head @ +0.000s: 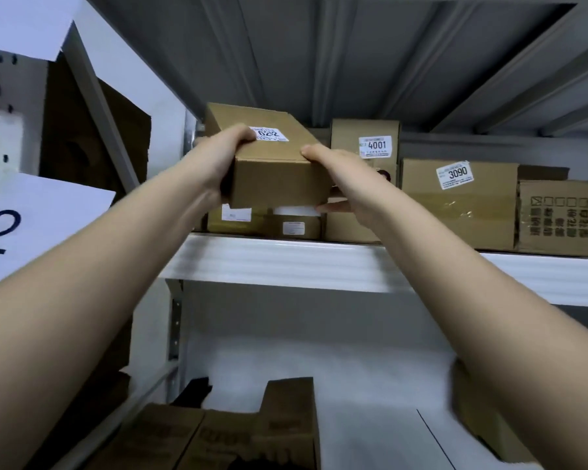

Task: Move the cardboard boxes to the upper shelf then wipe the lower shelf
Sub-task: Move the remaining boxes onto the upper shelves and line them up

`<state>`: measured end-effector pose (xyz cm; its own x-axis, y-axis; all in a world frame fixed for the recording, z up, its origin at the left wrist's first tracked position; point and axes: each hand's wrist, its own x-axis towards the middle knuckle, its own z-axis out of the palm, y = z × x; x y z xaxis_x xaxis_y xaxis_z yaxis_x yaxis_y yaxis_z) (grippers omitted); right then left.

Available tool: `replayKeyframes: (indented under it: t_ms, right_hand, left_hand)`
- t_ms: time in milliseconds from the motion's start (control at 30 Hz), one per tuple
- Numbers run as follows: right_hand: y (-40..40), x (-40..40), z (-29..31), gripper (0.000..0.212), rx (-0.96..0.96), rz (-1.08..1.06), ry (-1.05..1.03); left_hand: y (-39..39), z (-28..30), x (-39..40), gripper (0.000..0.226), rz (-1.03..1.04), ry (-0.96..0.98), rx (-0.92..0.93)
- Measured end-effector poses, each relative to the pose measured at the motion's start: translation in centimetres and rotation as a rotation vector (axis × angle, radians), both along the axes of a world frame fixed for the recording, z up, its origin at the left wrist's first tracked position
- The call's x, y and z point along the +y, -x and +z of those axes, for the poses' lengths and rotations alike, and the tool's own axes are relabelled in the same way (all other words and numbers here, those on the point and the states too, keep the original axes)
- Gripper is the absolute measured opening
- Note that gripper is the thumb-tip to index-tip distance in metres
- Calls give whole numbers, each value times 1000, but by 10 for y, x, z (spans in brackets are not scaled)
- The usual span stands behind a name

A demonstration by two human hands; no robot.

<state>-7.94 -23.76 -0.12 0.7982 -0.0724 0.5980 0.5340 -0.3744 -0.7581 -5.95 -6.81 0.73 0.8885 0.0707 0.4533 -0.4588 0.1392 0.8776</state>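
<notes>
Cardboard fills your upper shelf (pixel 286 262): you hold one small brown box (pixel 279 171), labelled with a number starting 62, tilted at the shelf's left end, above two low boxes (pixel 262 225) that lie near the front edge. Your left hand (pixel 218 157) grips its left side, thumb laid over the top beside the label; your right hand (pixel 340 178) grips its right side, thumb on the top edge and fingers curled beneath. Behind your right hand stands one tall box marked 4001 (pixel 367 140); just right of it sits one wide box marked 3090 (pixel 459 205), touching one printed box (pixel 560 218) at the shelf's right end. That makes six boxes up there that you can count. On the white lower shelf (pixel 353 401), three or so boxes (pixel 252 432) crowd the front left, and another (pixel 482 415) shows blurred beneath your right forearm. Grey ribbed metal (pixel 319 56) roofs the bay, and the wall behind is white. At your left, a paper sheet printed 2 (pixel 24 228) hangs on the neighbouring rack.
</notes>
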Motion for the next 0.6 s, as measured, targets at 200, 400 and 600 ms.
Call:
replayKeyframes:
  t_ms: [200,400,600]
  right_hand:
    - [-62,40,17,46,217,-14,185]
    - [-110,70,30,37,269,-41,174]
    - [-143,90,35,16,326,-64,141]
  left_hand:
    - [-56,20,28,15,104,-177,0]
    - [-106,30,42,27,251,-221,2]
    - [-141,49,53,66,463,-447,26]
